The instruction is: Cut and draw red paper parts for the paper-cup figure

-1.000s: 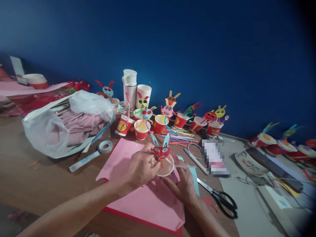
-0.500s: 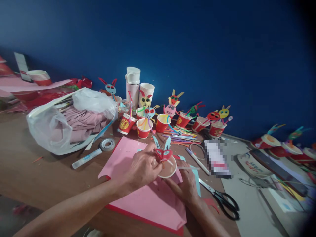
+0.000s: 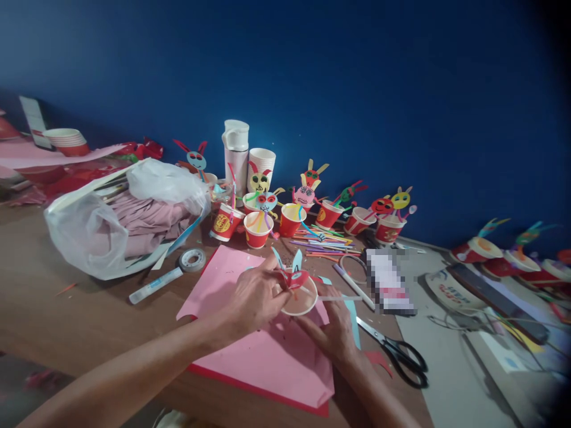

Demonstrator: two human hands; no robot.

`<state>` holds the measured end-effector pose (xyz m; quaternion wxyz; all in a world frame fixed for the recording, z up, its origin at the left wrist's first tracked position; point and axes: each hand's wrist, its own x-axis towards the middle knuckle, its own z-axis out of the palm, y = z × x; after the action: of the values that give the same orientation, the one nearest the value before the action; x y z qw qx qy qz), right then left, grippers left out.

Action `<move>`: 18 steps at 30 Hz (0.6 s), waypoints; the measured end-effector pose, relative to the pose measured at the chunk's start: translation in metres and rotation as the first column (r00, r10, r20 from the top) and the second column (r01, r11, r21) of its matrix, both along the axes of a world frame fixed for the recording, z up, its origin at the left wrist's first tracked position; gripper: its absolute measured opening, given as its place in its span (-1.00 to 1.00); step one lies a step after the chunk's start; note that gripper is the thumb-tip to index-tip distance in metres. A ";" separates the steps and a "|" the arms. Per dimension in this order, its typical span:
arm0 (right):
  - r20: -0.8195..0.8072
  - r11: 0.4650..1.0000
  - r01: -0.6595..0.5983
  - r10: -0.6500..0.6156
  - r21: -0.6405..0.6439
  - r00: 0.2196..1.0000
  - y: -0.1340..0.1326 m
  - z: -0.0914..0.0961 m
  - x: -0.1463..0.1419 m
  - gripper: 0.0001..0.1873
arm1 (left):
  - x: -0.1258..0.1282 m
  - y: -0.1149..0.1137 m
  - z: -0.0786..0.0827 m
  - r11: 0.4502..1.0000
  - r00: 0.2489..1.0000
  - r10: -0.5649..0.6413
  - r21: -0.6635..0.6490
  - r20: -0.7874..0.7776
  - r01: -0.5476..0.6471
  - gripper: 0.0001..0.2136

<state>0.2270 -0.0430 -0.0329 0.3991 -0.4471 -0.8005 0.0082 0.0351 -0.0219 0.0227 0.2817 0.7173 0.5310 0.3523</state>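
Observation:
A paper cup (image 3: 300, 306) is held above the pink paper (image 3: 254, 362), its open mouth tilted toward me. My right hand (image 3: 336, 333) is wrapped round the cup from the right; a thin pale strip sticks out past its fingers. At the cup's rim, my left hand (image 3: 256, 300) pinches a red paper face (image 3: 297, 279) with pale blue ears. The fingertips of the left hand are partly hidden behind the face. Close to my right hand lie black-handled scissors (image 3: 404, 359) and a light blue paper piece (image 3: 352, 318).
Several red cups with paper-animal figures (image 3: 257, 230) stand along the back, near colored sticks (image 3: 328, 242). To the left are a plastic bag (image 3: 89, 238), a tape roll (image 3: 191, 260) and a glue tube (image 3: 156, 286). A phone (image 3: 389, 282) and a white-capped pen (image 3: 354, 288) lie right.
The red face has tilted and turned slightly at the cup's rim, with my left fingers still on it. My right hand keeps its hold on the cup. The whole view has shifted a little.

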 end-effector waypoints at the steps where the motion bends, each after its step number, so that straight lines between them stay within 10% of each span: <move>1: -0.018 1.000 0.003 -0.003 -0.014 1.000 -0.001 0.000 -0.001 -0.56 | 0.000 0.000 0.001 1.000 1.000 -0.003 0.006 -0.020 0.003 -0.91; 18: -0.135 0.980 0.109 -0.132 -0.165 0.982 0.000 0.006 0.001 -0.66 | -0.009 0.011 0.046 0.978 0.977 -0.206 0.006 -0.057 0.207 -0.88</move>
<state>0.2279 -0.0426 -0.0268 0.4196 -0.5232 -0.7375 0.0796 0.0262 -0.0104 0.0686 0.2975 0.7799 0.4590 0.3042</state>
